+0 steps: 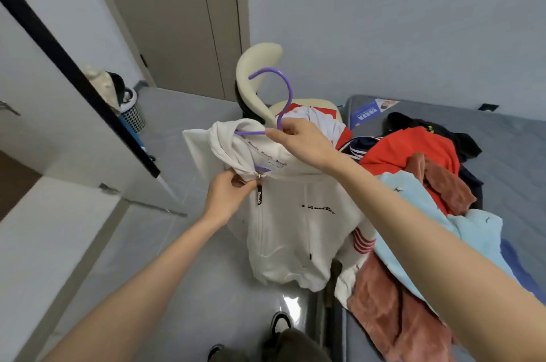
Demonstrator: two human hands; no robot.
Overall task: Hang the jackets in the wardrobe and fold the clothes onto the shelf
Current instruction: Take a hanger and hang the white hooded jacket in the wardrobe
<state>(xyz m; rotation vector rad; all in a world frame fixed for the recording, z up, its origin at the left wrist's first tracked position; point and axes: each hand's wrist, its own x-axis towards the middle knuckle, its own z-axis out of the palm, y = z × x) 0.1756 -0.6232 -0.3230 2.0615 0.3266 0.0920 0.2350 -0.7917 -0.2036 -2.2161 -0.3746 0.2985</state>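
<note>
Clothes (407, 154) heap the bed (515, 152) beside grey floor (204, 282); right hand (300, 143) grips hanger (284, 89), left hand (227, 196) pinches hoodie zip (259, 194).

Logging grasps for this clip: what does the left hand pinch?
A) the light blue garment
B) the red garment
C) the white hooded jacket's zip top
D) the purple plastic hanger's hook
C: the left hand pinches the white hooded jacket at its zip top, while the right hand holds the purple plastic hanger below its hook.
</note>
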